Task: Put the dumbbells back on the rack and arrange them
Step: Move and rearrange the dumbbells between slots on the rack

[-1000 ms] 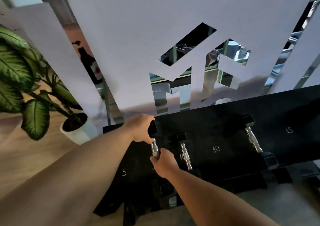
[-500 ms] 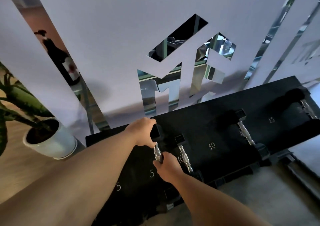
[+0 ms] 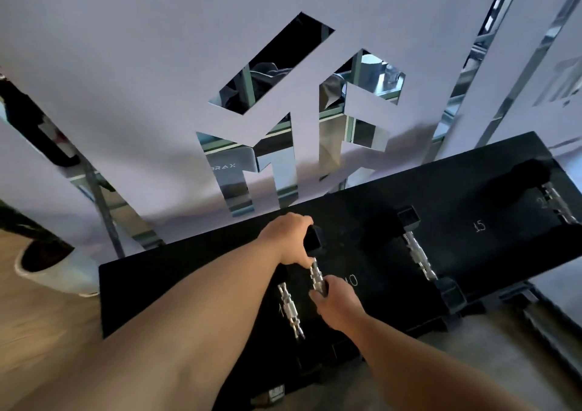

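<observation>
Both hands hold one black-headed dumbbell with ridged chrome handle over the slanted black rack: left hand grips its far head, right hand its handle.

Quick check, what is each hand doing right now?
Left hand: closed on the far head of the dumbbell.
Right hand: closed on the same dumbbell's handle.

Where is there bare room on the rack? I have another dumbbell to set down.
The widest bare patch on the rack lies around the 15 mark, between the middle dumbbell and the far right one. The left end is also bare. It is crowded where both hands hold a dumbbell beside another.
</observation>
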`<action>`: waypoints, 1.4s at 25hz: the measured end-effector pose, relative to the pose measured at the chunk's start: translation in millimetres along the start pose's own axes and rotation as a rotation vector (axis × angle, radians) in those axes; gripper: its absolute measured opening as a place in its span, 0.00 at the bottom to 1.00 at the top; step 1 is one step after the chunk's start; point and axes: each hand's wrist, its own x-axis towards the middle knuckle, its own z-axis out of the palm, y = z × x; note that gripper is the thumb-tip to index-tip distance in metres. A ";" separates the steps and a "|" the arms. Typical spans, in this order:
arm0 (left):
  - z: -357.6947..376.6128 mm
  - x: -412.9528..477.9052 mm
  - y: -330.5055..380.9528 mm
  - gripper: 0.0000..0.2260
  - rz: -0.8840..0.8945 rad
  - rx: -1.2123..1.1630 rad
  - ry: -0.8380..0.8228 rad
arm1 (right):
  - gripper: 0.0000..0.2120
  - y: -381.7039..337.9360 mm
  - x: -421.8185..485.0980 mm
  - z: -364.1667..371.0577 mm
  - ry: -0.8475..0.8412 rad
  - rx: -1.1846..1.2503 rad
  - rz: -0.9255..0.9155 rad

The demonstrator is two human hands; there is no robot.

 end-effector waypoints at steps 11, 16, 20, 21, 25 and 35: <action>91.4 103.9 54.6 0.34 -0.061 0.004 0.018 | 0.07 105.3 94.3 -54.8 -0.042 -0.053 0.032; 124.2 124.6 63.2 0.35 -0.109 -0.043 0.013 | 0.07 131.9 122.0 -57.9 -0.078 -0.094 0.058; 131.3 129.5 58.4 0.36 -0.103 -0.076 -0.002 | 0.07 137.7 129.8 -53.4 -0.095 -0.078 0.072; 131.6 128.5 57.2 0.37 -0.100 -0.086 -0.007 | 0.06 138.3 130.3 -51.8 -0.099 -0.073 0.073; 133.2 124.9 58.3 0.42 -0.183 -0.175 0.011 | 0.07 136.7 128.4 -50.2 -0.114 -0.049 0.103; 136.1 120.0 50.5 0.40 -0.223 -0.151 0.040 | 0.08 126.5 123.6 -47.7 -0.128 -0.066 0.113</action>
